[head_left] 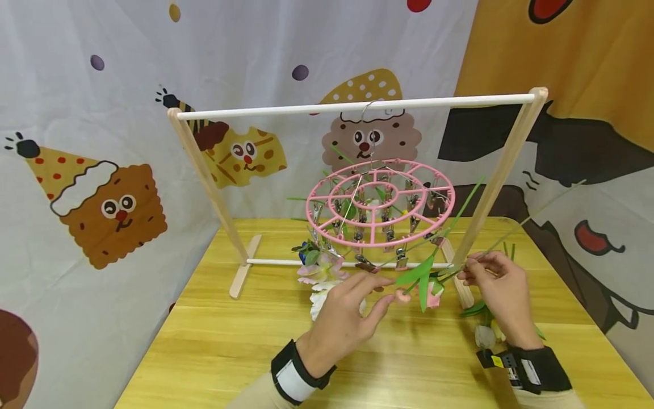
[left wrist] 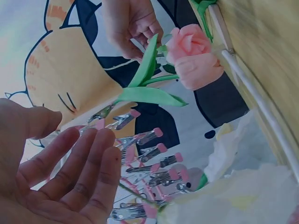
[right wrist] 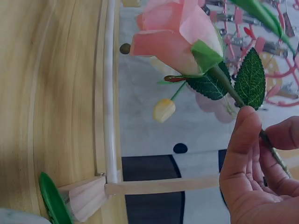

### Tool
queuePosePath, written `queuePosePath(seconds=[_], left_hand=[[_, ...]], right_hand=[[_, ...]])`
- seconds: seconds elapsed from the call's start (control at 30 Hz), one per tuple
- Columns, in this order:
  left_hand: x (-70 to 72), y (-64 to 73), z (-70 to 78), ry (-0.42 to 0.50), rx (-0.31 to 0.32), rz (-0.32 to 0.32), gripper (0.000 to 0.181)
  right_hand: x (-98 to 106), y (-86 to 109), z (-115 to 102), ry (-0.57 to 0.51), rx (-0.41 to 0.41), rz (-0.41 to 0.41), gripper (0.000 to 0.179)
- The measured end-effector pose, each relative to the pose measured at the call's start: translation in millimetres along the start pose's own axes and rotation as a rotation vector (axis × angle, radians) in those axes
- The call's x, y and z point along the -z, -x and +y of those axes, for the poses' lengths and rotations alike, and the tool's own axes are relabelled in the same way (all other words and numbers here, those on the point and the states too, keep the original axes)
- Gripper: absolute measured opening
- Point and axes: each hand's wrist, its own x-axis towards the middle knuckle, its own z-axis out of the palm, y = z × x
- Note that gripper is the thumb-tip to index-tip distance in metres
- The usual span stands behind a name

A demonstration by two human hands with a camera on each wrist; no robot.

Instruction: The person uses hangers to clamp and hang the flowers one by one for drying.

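My right hand pinches the stem of a pink rose between thumb and fingers, right of the hanger; the long stem slants up past the hand. Dark green leaves sit on that stem below the bloom. My left hand holds nothing, its fingers extended and apart in the left wrist view. Close to its fingertips in the head view is a pink tulip with long green leaves, hanging head down from a clip. The pink round clip hanger hangs above, with several metal clips.
A rack with a white top bar and wooden posts stands on the wooden table. White, pale pink and blue flowers hang at the hanger's left. Another white flower lies under the right wrist.
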Motion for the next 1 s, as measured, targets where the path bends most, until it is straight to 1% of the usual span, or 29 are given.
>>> queuePosePath(seconds=[0.1, 0.2, 0.37, 0.43, 0.47, 0.57, 0.67, 0.73, 0.87, 1.0], left_hand=[[2.5, -2.5, 1.5, -0.014, -0.049, 0.045, 0.029], [7.7, -8.7, 4.1, -0.060, -0.122, 0.092, 0.033], [17.8, -26.4, 9.0, -0.214, -0.296, 0.172, 0.041], [20.7, -33.2, 10.2, -0.281, -0.347, 0.193, 0.043], [22.0, -35.7, 10.9, -0.313, -0.360, 0.196, 0.044], [25.2, -39.6, 11.8, -0.403, -0.358, 0.188, 0.044], [27.8, -40.1, 11.6, -0.479, -0.323, 0.176, 0.043], [29.4, -40.8, 10.3, -0.508, -0.303, 0.178, 0.041], [32.1, -43.1, 6.4, -0.520, -0.283, 0.185, 0.034], [34.2, -42.4, 1.0, -0.505, -0.289, 0.205, 0.033]], right_hand=[[-3, 7.3, -6, 0.020, 0.069, -0.024, 0.024], [-5, 12.7, -12, 0.014, 0.118, -0.042, 0.027], [-9, 20.5, -17, 0.018, 0.159, -0.045, 0.028], [-10, 23.8, -18, 0.036, 0.171, -0.035, 0.026], [-11, 25.2, -19, 0.044, 0.180, -0.030, 0.024], [-13, 29.9, -20, 0.059, 0.219, -0.019, 0.019], [-14, 33.8, -21, 0.049, 0.262, -0.021, 0.015], [-14, 36.3, -22, 0.035, 0.292, -0.033, 0.012], [-15, 41.1, -26, -0.008, 0.338, -0.074, 0.009], [-15, 47.5, -29, -0.035, 0.367, -0.106, 0.014]])
